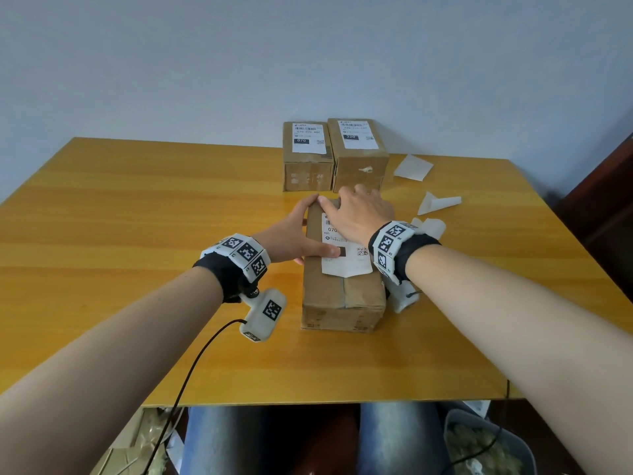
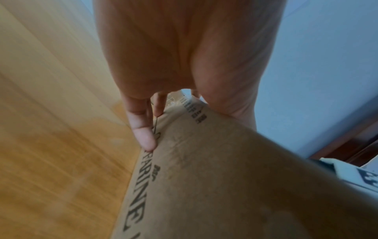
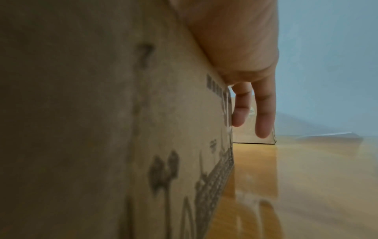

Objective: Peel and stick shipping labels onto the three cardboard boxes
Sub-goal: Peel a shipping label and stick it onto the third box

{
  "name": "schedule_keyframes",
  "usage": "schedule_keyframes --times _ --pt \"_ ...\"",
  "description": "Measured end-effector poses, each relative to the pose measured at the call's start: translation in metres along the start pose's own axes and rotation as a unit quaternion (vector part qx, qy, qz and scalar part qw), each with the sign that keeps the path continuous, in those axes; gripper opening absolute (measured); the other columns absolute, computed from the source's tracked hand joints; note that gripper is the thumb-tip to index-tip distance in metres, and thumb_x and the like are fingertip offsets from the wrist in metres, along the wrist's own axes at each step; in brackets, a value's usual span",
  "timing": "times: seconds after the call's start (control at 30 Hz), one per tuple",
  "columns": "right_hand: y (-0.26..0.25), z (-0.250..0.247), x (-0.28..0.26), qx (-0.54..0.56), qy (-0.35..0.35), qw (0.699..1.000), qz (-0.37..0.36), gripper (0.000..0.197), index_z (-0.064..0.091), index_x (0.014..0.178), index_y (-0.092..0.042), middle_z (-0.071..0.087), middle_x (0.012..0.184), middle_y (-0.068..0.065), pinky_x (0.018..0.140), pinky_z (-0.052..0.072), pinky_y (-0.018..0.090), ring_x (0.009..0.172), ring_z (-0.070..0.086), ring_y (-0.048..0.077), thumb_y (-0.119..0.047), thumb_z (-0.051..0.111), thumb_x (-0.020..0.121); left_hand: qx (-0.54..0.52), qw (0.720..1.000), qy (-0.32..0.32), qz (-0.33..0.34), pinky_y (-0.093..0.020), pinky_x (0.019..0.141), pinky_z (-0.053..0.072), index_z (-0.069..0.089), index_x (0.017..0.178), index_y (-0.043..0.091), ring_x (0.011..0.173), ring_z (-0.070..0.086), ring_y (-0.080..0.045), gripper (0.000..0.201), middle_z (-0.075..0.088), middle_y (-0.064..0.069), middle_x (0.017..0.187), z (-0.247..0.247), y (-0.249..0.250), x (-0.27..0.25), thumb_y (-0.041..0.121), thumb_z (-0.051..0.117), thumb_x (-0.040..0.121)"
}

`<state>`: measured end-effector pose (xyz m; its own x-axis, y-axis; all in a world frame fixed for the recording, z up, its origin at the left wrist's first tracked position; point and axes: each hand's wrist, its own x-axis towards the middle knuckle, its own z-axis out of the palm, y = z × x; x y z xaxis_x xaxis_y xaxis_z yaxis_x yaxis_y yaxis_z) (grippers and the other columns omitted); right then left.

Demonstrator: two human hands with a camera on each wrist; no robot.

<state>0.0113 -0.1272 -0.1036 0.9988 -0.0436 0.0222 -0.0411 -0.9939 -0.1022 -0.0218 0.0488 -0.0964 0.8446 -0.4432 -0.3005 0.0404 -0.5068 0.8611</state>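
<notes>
Pressing the smooth white label (image 1: 349,265) onto the oblong cardboard box (image 1: 342,299) mid-worktop (image 1: 137,234), I am spreading both hands flat: left hand (image 1: 291,236) along its side, right hand (image 1: 361,214) over its far end. Two labelled boxes (image 1: 307,166) (image 1: 359,162) are standing behind, crumpled backings (image 1: 412,168) lying right.

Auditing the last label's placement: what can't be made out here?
Head view: the right hand covers the far part of the near label.
Head view: far-left label and far-right label, print too small to read.
Right wrist view: only the near box, its side blurred; the label is out of sight.
</notes>
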Motion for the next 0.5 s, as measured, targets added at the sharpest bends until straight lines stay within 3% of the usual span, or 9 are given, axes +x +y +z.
schedule_keyframes --times 0.1,0.23,0.5 --pt "0.003 0.001 0.010 -0.002 0.024 0.999 -0.021 0.071 0.063 0.095 -0.018 0.067 0.104 0.003 0.078 0.050 0.042 0.099 0.064 0.031 -0.074 0.020 0.098 -0.020 1.000 -0.007 -0.009 -0.039 0.072 0.064 0.008 0.155 0.047 0.106 0.064 -0.007 0.114 0.059 0.011 0.122 -0.001 -0.001 0.002 0.024 0.088 0.078" --pt "0.003 0.002 0.021 -0.019 0.031 0.999 -0.022 0.073 0.064 0.079 -0.015 0.066 0.079 0.001 0.067 0.044 0.037 0.080 0.064 0.030 -0.069 0.021 0.102 -0.028 0.999 -0.009 -0.011 -0.036 0.070 0.064 0.004 0.156 0.046 0.104 0.061 -0.001 0.116 0.056 0.015 0.120 -0.001 -0.003 0.003 0.023 0.087 0.079" --pt "0.003 0.003 0.032 -0.029 0.015 0.999 -0.014 0.076 0.064 0.068 -0.012 0.062 0.068 0.003 0.058 0.038 0.033 0.064 0.059 0.026 -0.066 0.024 0.104 -0.031 0.999 -0.011 -0.011 -0.043 0.080 0.064 0.000 0.159 0.044 0.106 0.058 0.001 0.121 0.052 0.016 0.119 -0.001 -0.005 0.006 0.025 0.088 0.078"
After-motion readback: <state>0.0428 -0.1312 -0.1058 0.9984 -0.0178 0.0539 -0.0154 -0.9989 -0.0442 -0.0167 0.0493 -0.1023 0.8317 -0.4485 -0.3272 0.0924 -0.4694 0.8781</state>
